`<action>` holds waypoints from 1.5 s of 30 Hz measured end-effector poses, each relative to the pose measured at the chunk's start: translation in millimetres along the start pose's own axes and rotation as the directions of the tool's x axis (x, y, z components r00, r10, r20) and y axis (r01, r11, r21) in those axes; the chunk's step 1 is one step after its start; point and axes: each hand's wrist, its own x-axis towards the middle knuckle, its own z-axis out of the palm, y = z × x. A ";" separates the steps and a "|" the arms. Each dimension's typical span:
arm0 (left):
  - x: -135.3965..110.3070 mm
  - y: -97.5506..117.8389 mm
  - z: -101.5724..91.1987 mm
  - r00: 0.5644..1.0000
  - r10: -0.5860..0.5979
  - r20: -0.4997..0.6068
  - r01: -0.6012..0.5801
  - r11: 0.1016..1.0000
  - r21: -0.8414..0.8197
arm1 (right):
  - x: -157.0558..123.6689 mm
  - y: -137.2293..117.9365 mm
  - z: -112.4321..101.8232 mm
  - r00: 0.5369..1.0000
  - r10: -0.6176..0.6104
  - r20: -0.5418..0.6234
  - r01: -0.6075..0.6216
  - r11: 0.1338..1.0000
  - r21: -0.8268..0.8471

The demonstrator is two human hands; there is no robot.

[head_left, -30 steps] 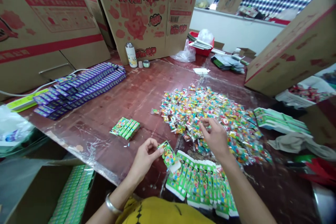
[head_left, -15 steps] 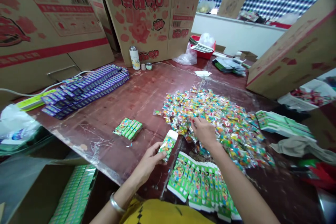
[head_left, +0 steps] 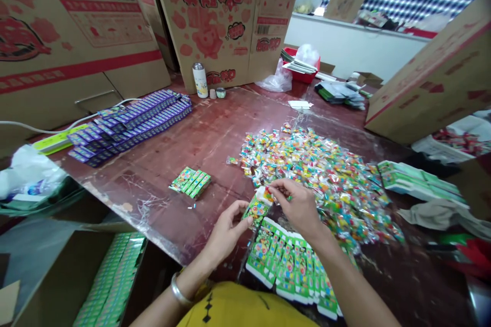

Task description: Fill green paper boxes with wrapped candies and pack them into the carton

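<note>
My left hand (head_left: 230, 227) grips a small green candy box (head_left: 256, 210) by its sides, its white end flap standing up. At that end, my right hand (head_left: 296, 205) pinches a small wrapped candy (head_left: 267, 192) against the box mouth; the fingers partly hide it. Behind my right hand spreads a heap of clear-wrapped colourful candies (head_left: 307, 158). Below both hands lies a fanned row of flat green boxes (head_left: 295, 265). A small group of filled-out green boxes (head_left: 191, 182) sits on the table to the left.
Stacked purple boxes (head_left: 130, 122) line the table's far left. A carton (head_left: 111, 281) holding rows of green boxes stands below the left edge. Large cardboard cartons (head_left: 215, 25) rise behind, near a thermos (head_left: 200, 80). Flat green cartons (head_left: 418, 181) and a grey cloth (head_left: 441, 214) lie right.
My right hand has come from the candy heap to the mouth of the box with a candy. The box in my left hand has moved slightly up and right towards it.
</note>
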 end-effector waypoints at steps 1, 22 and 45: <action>-0.6 0.7 0.0 1.000 0.007 0.000 -0.007 1.000 0.006 | -0.2 -0.5 2.7 1.000 -0.015 -0.004 0.015 1.000 -0.011; -3.8 10.1 10.2 0.998 0.044 -0.036 -0.048 0.993 -0.109 | -41.4 7.7 43.2 0.952 0.287 0.110 -0.304 0.826 0.474; -7.7 11.5 5.2 0.998 0.043 -0.052 -0.044 0.999 -0.028 | -10.7 7.3 32.9 0.906 0.287 0.311 -0.416 0.736 0.534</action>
